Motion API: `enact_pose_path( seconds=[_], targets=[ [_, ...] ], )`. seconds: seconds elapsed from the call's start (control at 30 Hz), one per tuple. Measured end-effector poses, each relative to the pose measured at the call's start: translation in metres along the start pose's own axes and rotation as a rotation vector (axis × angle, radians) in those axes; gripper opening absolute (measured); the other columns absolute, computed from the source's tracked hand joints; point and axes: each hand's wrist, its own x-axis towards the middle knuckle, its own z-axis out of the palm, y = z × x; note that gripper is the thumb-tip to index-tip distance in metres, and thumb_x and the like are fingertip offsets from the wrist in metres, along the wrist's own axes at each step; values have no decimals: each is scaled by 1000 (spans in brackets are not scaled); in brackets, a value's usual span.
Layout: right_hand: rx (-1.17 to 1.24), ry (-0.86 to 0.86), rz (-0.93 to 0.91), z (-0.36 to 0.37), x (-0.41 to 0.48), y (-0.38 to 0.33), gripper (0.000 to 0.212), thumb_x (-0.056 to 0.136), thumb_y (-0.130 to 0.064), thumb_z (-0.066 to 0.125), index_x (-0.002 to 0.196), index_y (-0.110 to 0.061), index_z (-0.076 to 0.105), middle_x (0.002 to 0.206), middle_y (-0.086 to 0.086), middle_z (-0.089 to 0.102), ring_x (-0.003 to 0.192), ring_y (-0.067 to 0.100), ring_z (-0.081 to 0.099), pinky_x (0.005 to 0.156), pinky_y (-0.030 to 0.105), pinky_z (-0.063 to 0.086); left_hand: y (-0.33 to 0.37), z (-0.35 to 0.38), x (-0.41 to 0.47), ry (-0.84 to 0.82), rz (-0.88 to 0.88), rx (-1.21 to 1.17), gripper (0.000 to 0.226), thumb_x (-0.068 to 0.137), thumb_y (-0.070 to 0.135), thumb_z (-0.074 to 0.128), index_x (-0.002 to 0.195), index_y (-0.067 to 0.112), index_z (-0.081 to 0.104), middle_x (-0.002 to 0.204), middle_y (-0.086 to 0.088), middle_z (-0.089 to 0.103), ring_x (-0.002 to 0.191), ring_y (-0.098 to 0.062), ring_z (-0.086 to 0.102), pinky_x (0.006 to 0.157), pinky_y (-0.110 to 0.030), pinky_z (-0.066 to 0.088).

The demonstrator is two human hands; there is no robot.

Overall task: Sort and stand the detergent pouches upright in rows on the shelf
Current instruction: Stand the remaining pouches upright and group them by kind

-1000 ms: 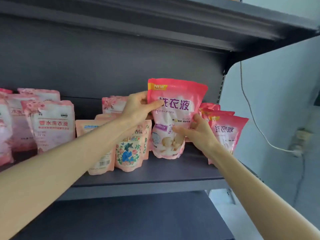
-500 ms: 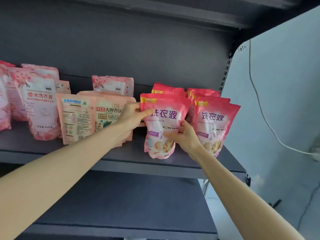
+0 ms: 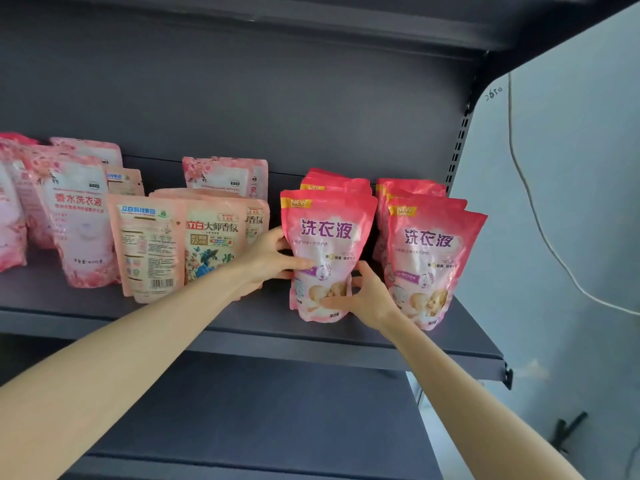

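Toward the right end of the dark grey shelf (image 3: 242,327), at the front of its row: bright pink pouch (image 3: 329,233), upright, base on the shelf board, more of the same kind lined up behind. Held from both sides. Left grip (image 3: 268,259) curled round the pouch's left edge, thumb across the front, fingers hidden behind. Right grip (image 3: 363,296) pinching the lower right part, fingertips pressed on the printed front, thumb raised along the side. Just beside, on the right, a second row of matching pouches (image 3: 433,244), upright. Left of the hands, peach pouches (image 3: 207,244), one turned barcode side out; farther left, pale pink floral pouches (image 3: 79,216), standing. On the wall at right, a white cable (image 3: 540,223)
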Motion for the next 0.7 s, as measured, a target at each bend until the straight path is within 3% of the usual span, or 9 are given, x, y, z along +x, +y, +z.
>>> enact_pose_path(
  seconds=[0.1,0.23,0.33,0.5,0.7],
  targets=[
    [-12,37,1,0,5,2,73,66,-19,86,125,-14,44,110,2,61,99,17,60,81,30,53,0,1,5,1,28,20,41,75,-4,72,96,28,55,100,5,63,93,-12,62,71,-31,56],
    [-4,59,5,0,11,3,72,66,-17,85,125,-14,44,110,2,60,98,16,60,74,22,49,-3,2,15,7,40,50,43,75,-3,73,101,26,55,101,5,63,96,-15,62,74,-36,58],
    [-4,68,9,2,16,5,73,67,-17,85,127,-14,42,113,2,60,103,19,59,77,24,49,-6,0,21,8,45,72,43,75,-3,73,99,28,54,101,6,63,98,-17,61,76,-39,57],
    [-14,58,13,2,20,5,72,68,-17,84,127,-14,42,116,3,59,104,18,58,84,29,51,-8,-2,25,2,41,97,46,77,-2,72,111,21,51,102,6,61,101,-18,60,74,-37,57],
    [-43,35,19,-1,18,4,73,69,-19,84,129,-14,42,115,1,58,102,16,56,79,23,47,-5,-1,24,-20,38,128,46,79,-1,70,114,21,49,104,7,60,106,-17,57,72,-34,57]
  ],
)
